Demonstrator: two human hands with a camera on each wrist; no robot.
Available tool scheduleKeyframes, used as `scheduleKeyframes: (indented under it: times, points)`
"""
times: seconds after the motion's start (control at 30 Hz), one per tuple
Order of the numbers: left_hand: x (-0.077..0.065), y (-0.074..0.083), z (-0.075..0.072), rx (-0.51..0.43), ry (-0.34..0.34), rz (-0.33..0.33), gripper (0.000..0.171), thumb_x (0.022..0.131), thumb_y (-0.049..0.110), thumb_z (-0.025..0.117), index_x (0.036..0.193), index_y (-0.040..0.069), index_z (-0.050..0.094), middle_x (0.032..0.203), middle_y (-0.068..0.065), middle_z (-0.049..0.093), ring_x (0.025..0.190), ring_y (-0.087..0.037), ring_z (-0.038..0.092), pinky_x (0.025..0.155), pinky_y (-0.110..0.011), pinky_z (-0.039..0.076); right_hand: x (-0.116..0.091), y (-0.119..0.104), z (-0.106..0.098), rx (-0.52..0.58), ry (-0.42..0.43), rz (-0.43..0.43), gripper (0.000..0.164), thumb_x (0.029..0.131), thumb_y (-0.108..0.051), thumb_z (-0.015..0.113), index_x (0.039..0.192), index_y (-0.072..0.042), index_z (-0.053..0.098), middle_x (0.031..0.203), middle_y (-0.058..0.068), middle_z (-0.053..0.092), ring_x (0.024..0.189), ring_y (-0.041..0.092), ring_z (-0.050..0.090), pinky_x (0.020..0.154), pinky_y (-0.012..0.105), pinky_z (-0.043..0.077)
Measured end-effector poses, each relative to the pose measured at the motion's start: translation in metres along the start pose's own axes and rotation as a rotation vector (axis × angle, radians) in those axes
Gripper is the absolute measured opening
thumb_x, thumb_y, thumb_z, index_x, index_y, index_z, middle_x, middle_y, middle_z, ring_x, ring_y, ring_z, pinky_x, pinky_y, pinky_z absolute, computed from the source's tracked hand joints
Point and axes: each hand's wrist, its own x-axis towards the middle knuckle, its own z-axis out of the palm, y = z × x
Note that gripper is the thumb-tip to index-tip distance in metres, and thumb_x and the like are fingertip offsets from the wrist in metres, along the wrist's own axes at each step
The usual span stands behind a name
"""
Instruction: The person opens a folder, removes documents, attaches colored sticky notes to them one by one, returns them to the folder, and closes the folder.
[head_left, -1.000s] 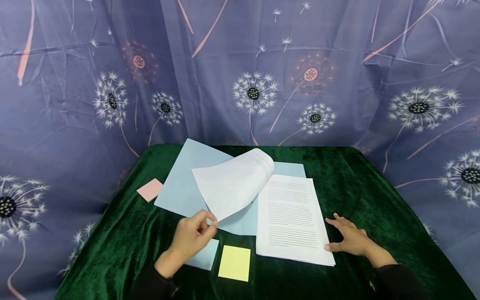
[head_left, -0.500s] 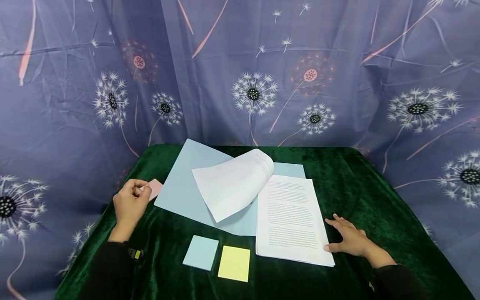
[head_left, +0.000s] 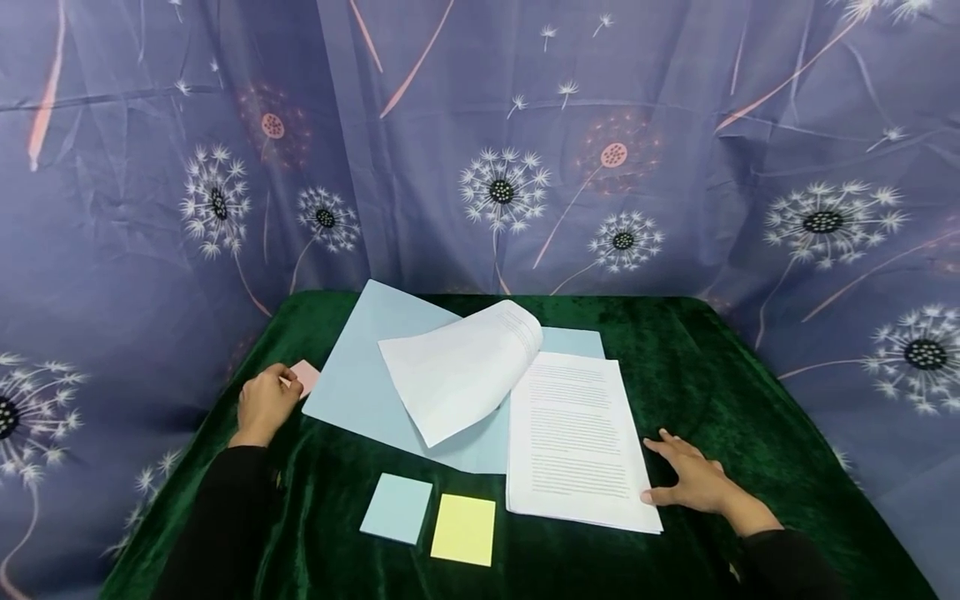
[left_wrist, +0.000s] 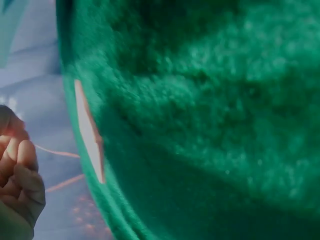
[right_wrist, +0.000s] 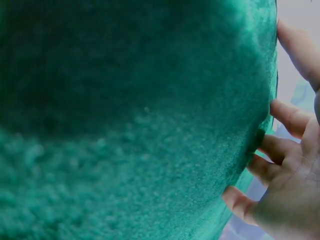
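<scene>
From here I see the left hand (head_left: 266,402) has moved off the curled white paper sheet (head_left: 457,375) to the pink paper square (head_left: 308,375) at the left of the green velvet-covered bench (head_left: 720,358). A purple dandelion-print curtain (head_left: 420,183) hangs behind. My left view shows bent fingers near the square; I can't tell whether they pinch anything. The right hand (head_left: 692,481) spreads its fingers beside the white printed-paper stack (head_left: 570,442), gripping nothing.

On the left, a long black cloth sleeve (head_left: 222,517) is worn, and on the right, another black cloth sleeve (head_left: 789,568) is worn.
</scene>
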Motion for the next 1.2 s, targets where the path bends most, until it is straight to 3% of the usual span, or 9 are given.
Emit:
scheduleKeyframes:
  times: [0.17,0.37,0.5,0.6,0.8,1.0,1.2]
  points:
    - [0.006,-0.011,0.001,0.032,-0.113,-0.035,0.016,0.081,0.012,0.062,0.089,-0.002,0.061,0.078,-0.018,0.059,0.072,-0.036,0.055,0.065,-0.050,0.041,-0.001,0.000,0.001,-0.005,0.007,-0.003,0.096,0.066,-0.057,0.074,0.136,0.000,0.043,0.142,0.034,0.023,0.125,0.052,0.022,0.080,0.071,0.023]
    - [0.014,-0.019,0.001,0.109,-0.322,-0.112,0.049,0.079,0.027,0.069,0.111,-0.008,0.056,0.104,-0.035,0.046,0.096,-0.054,0.045,0.076,-0.058,0.039,-0.001,0.000,0.000,-0.004,0.013,0.001,0.096,0.066,-0.057,0.075,0.136,0.000,0.043,0.142,0.033,0.023,0.126,0.052,0.022,0.080,0.071,0.023]
    - [0.019,-0.023,0.001,0.171,-0.466,-0.143,0.061,0.078,0.034,0.068,0.118,-0.009,0.051,0.111,-0.035,0.042,0.102,-0.055,0.040,0.075,-0.060,0.039,-0.001,0.001,0.000,-0.006,0.016,0.001,0.096,0.066,-0.057,0.074,0.137,-0.001,0.042,0.142,0.033,0.023,0.126,0.052,0.021,0.080,0.071,0.023]
    - [0.022,-0.026,0.001,0.168,-0.526,-0.138,0.060,0.079,0.034,0.066,0.115,-0.011,0.051,0.107,-0.033,0.045,0.100,-0.051,0.043,0.076,-0.060,0.039,-0.001,0.001,0.001,-0.005,0.014,0.002,0.095,0.066,-0.057,0.074,0.137,-0.001,0.042,0.143,0.032,0.023,0.126,0.051,0.021,0.080,0.070,0.023]
    - [0.026,-0.026,-0.003,0.134,-0.581,-0.095,0.046,0.080,0.027,0.066,0.099,-0.012,0.052,0.094,-0.027,0.049,0.090,-0.041,0.047,0.078,-0.054,0.039,-0.002,0.000,0.002,-0.003,0.015,0.000,0.095,0.065,-0.057,0.075,0.136,-0.001,0.044,0.142,0.032,0.024,0.127,0.050,0.022,0.081,0.071,0.024]
    - [0.029,-0.027,-0.005,0.125,-0.621,-0.132,0.038,0.082,0.024,0.063,0.097,-0.009,0.050,0.093,-0.026,0.052,0.086,-0.040,0.050,0.074,-0.052,0.040,-0.001,-0.001,0.002,0.003,0.012,-0.002,0.095,0.066,-0.057,0.074,0.137,-0.002,0.043,0.143,0.031,0.023,0.128,0.049,0.022,0.081,0.071,0.023]
    - [0.032,-0.027,-0.002,0.182,-0.580,-0.126,0.043,0.080,0.033,0.066,0.096,-0.006,0.054,0.091,-0.025,0.052,0.085,-0.039,0.051,0.069,-0.052,0.041,-0.002,0.000,0.001,0.009,0.014,0.005,0.094,0.066,-0.056,0.075,0.137,-0.002,0.043,0.144,0.031,0.023,0.128,0.049,0.021,0.082,0.071,0.023]
